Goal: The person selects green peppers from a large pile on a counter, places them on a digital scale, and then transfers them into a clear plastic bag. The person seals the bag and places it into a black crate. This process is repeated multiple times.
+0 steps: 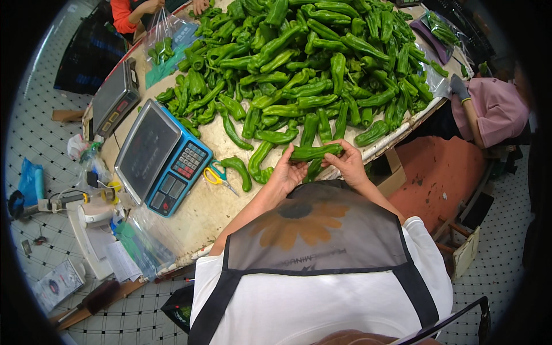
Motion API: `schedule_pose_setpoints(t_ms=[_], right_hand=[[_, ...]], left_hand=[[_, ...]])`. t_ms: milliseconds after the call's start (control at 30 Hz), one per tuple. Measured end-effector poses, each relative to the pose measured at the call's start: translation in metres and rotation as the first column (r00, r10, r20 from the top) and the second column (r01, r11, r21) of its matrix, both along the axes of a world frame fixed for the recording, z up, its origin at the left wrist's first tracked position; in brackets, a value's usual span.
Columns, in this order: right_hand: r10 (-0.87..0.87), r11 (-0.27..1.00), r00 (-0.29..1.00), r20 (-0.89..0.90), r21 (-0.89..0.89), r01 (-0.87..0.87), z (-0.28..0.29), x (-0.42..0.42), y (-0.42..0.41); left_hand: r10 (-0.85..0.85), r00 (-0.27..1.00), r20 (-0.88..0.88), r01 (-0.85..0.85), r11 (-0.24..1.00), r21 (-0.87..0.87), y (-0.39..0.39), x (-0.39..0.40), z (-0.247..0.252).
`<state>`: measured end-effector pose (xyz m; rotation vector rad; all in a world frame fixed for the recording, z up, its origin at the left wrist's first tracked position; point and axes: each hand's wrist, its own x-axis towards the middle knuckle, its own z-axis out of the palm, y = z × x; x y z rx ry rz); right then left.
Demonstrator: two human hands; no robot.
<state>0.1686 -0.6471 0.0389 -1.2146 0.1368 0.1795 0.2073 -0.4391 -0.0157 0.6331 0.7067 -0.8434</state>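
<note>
Between my two hands, near the table's front edge, lies one long green pepper (314, 152), held roughly level. My left hand (290, 171) has its thumb at the pepper's left end, the other fingers curled below. Thumb and fingers of my right hand (346, 159) pinch its right end. Just beyond, a large heap of green peppers (310, 88) covers much of the table (207, 220). A curved pepper (238, 172) and a hooked one (257, 160) lie left of my hands, by scissors with yellow and teal handles (217, 176).
A blue digital scale (179, 164) stands left, with a second scale (116, 97) behind it. Plastic bags (151, 246) lie at the front left. Co-workers stand near the table: an orange sleeve (123, 16) at the upper left, a gloved hand (459, 88) at the right.
</note>
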Motion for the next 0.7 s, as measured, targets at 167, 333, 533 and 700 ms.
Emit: schedule_pose_setpoints(t_ms=[167,333,533,700], right_hand=[[-0.029,0.996,0.996,-0.080,0.085,0.036,-0.013,-0.001,-0.004],[-0.006,0.921,0.936,-0.353,0.362,0.142,-0.024,0.000,-0.009],[0.224,0.902,0.862,-0.455,0.433,-0.005,-0.029,-0.002,-0.011],[0.259,0.934,0.803,-0.536,0.350,-0.068,-0.034,-0.003,-0.006]], left_hand=[[0.209,0.976,0.056,-0.192,0.956,-0.221,0.000,0.000,0.007],[0.298,0.951,0.086,-0.247,0.895,-0.372,0.006,0.004,0.009],[0.370,0.920,0.127,-0.310,0.888,-0.341,0.003,0.007,0.004],[0.309,0.911,0.272,-0.212,0.919,-0.333,0.002,0.007,-0.002]])
